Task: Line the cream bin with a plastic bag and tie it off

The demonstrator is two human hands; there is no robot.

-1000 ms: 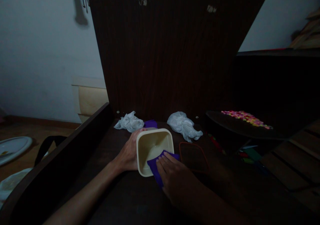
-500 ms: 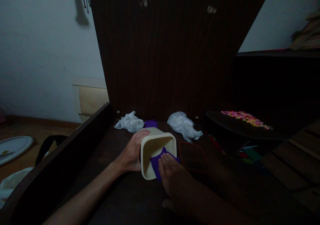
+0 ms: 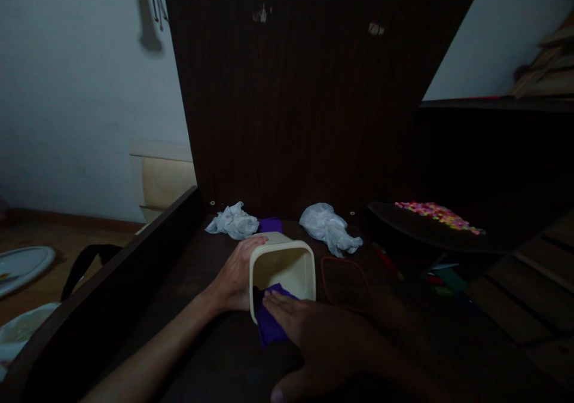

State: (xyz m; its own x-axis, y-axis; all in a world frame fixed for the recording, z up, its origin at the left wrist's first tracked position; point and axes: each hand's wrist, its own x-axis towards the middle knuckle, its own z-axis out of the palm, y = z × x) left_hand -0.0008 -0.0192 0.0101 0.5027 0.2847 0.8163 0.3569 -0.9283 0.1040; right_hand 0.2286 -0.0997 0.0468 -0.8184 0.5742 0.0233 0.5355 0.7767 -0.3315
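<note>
A cream-coloured plastic container [image 3: 291,262] lies on its side on the dark surface, its mouth facing me. My left hand [image 3: 235,276] is wrapped round its left side and keeps hold of it. Under the fingers of my right hand [image 3: 309,328] is a purple cloth [image 3: 270,326], pressed into the lower left of the container's mouth. Part of the cloth hangs out over the rim. My right fingers lie fairly straight, with the thumb apart; the palm is hidden.
Behind the container are two crumpled whitish plastic bags [image 3: 234,221] and another purple piece [image 3: 271,225]. A reddish-brown rounded rectangular rim [image 3: 341,260] lies to the right. Small colourful pieces [image 3: 437,214] cover part of a dark shelf. A raised dark board [image 3: 134,271] edges the left side.
My right hand and the purple cloth have moved left and slightly down within the container's mouth. My left hand keeps its grip; the container has barely shifted.
</note>
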